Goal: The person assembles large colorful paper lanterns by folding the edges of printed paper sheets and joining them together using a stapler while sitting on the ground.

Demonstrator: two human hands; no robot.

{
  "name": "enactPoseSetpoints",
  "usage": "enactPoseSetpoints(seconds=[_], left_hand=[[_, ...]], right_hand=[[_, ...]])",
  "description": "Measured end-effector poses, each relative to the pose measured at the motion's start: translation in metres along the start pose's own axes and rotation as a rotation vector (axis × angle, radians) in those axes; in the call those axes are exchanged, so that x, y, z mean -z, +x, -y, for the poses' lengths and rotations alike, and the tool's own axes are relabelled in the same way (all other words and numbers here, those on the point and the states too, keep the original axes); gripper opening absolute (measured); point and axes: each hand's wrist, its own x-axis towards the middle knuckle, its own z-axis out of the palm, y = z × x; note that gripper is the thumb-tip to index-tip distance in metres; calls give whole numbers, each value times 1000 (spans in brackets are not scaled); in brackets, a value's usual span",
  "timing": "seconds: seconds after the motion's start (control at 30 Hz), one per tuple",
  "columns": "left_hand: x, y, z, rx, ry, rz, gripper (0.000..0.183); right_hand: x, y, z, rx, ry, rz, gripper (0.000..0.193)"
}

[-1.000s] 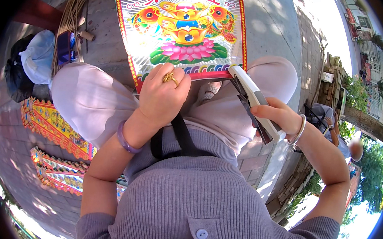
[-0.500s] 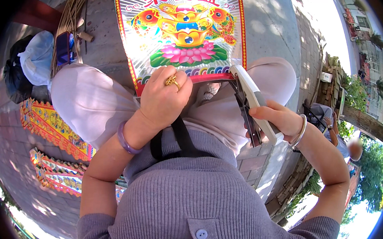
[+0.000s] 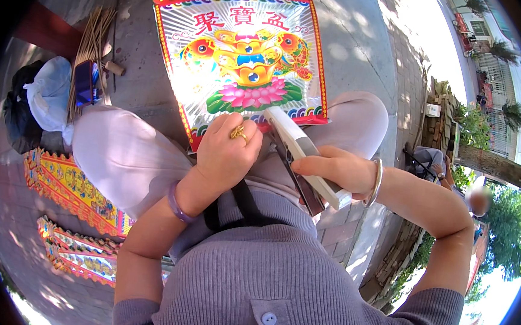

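Observation:
A glossy paper panel (image 3: 247, 92), printed with fish, a gold bowl and a pink lotus, leans up from between my knees. My left hand (image 3: 228, 148), with a gold ring and a purple bangle, is closed on its red lower edge. In my right hand (image 3: 339, 171) is a large white and grey stapler (image 3: 303, 142), its dark lower arm underneath. The front end of the stapler meets the panel's lower edge just right of my left hand. Whether its jaws press on the paper is hidden.
Colourful printed paper pieces (image 3: 80, 192) lie on the paving at the left. Beyond my left knee are a phone (image 3: 85, 84), bundled thin sticks (image 3: 94, 36), and white (image 3: 51, 93) and black bags. Another person (image 3: 432, 162) sits at the far right.
My right hand has brought the stapler left along the panel's lower edge, closer to my left hand. More of the panel's red top now shows. My left hand keeps its hold.

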Motion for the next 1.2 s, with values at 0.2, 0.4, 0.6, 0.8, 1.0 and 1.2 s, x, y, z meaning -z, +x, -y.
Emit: enactPoseSetpoints(seconds=[0.2, 0.4, 0.6, 0.8, 1.0, 1.2], left_hand=[[7, 8, -3, -16, 9, 23, 7], [13, 6, -8, -1, -22, 77, 8], [17, 0, -9, 95, 40, 145, 13], [29, -11, -1, 59, 113, 13, 17], [34, -18, 4, 108, 60, 27, 17], [40, -24, 8, 131, 48, 45, 15]], right_hand=[[-1, 14, -11, -23, -214, -168, 46], [1, 19, -25, 45, -235, -100, 47], [8, 18, -30, 82, -364, -134, 48], [15, 15, -35, 121, -252, -95, 58], [18, 13, -33, 110, -240, -79, 60], [19, 11, -31, 121, -254, -83, 59]])
